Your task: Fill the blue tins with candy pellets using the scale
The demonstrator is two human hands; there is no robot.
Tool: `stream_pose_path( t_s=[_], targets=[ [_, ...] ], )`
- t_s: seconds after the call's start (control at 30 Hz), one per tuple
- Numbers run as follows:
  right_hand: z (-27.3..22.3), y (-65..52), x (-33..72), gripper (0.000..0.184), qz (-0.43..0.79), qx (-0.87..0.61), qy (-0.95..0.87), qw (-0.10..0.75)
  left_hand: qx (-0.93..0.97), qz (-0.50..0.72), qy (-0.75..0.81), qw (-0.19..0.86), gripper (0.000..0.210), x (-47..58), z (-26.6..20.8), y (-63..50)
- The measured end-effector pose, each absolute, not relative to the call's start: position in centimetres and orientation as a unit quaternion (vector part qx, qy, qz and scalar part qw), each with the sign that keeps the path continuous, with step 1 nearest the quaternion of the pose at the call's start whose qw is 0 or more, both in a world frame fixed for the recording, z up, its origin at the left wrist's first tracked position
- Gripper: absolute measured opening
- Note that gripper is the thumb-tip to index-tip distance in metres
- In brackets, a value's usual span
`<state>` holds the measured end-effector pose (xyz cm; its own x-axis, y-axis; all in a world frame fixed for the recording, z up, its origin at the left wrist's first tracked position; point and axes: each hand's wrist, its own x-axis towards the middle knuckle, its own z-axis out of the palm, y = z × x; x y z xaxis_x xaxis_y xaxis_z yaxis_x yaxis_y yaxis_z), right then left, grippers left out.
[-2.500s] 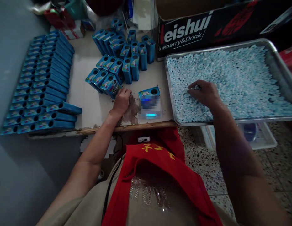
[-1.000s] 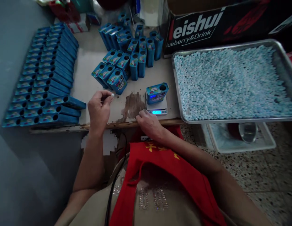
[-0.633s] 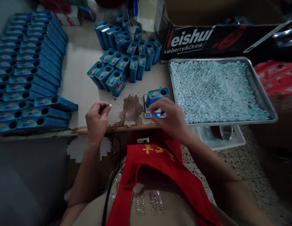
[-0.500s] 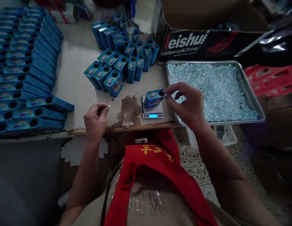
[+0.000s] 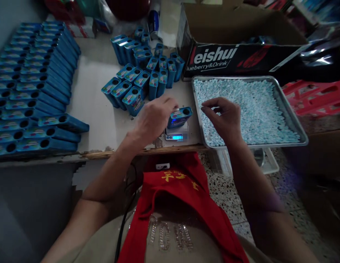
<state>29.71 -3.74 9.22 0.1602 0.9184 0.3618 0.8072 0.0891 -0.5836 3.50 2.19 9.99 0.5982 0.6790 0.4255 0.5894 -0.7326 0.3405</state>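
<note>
A small blue plastic container (image 5: 180, 118) with a round hole in its top stands on a little digital scale (image 5: 172, 137), whose display glows blue. My left hand (image 5: 156, 117), slightly blurred, reaches to the container's left top edge. Its fingertips pinch a small white tablet (image 5: 175, 110). My right hand (image 5: 226, 118) is over the left part of a metal tray (image 5: 254, 146) filled with pale blue and white tablets (image 5: 249, 109). Thumb and forefinger are pressed together there; anything between them is too small to make out.
Several more blue containers (image 5: 133, 99) stand in a loose group behind the scale. Long rows of them (image 5: 46, 86) are stacked at the left. An open black carton (image 5: 241, 54) sits behind the tray, with a red plastic crate (image 5: 314, 96) to the right.
My left hand has moved right and forward, from the table's front edge to the container on the scale. My right hand has drawn away from the container to over the tray.
</note>
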Motion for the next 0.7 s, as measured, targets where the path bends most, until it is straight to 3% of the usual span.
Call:
stream_pose_path(
  t_s=[0.13, 0.27, 0.43, 0.53, 0.7],
  targets=[
    [7.4, -4.9, 32.4, 0.017, 0.108, -0.693, -0.608, 0.372, 0.959, 0.112, 0.260, 0.000, 0.040, 7.7, 12.6, 3.9],
    [5.8, -5.9, 34.6, 0.019, 0.117, -0.711, -0.579, 0.381, 0.972, 0.046, 0.230, -0.003, 0.040, 9.6, 13.0, 5.0],
    [4.5, -6.3, 36.6, 0.018, 0.123, -0.713, -0.563, 0.400, 0.971, 0.048, 0.234, 0.019, 0.038, 9.3, 12.8, 5.9],
    [3.7, -6.5, 38.0, 0.017, 0.116, -0.715, -0.562, 0.399, 0.959, 0.116, 0.255, 0.048, 0.040, 7.8, 13.6, 6.0],
    [2.1, -6.9, 40.6, 0.019, 0.097, -0.718, -0.613, 0.316, 0.925, 0.176, 0.334, 0.046, 0.046, 4.4, 14.7, 5.8]
  ],
)
